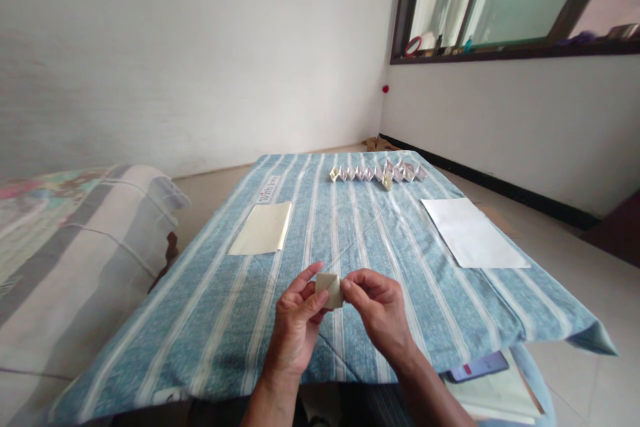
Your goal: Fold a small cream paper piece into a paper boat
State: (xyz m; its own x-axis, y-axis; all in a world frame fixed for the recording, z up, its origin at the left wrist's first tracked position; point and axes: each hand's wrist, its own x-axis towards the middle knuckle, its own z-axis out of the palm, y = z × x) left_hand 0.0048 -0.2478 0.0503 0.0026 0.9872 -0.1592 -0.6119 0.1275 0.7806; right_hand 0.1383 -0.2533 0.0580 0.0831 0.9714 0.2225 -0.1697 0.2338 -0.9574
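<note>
Above the near part of the table, a small folded paper square [327, 283] in pale cream is held between both hands. My left hand [299, 313] grips its left side, thumb on the front face and fingers behind. At the right edge of the paper, my right hand [377, 303] pinches with thumb and forefinger. A diagonal fold line crosses the front face; the back of the paper is hidden. Farther off, several folded paper pieces [367, 174] stand in a row, and one yellowish piece [387, 181] sits just in front of them.
A striped blue cloth [320, 227] covers the table. Cream paper sheets [263, 229] lie on the left, white sheets [470, 232] on the right. Below the table's right front edge, a phone [479, 367] rests on papers. A bed [100, 267] stands to the left.
</note>
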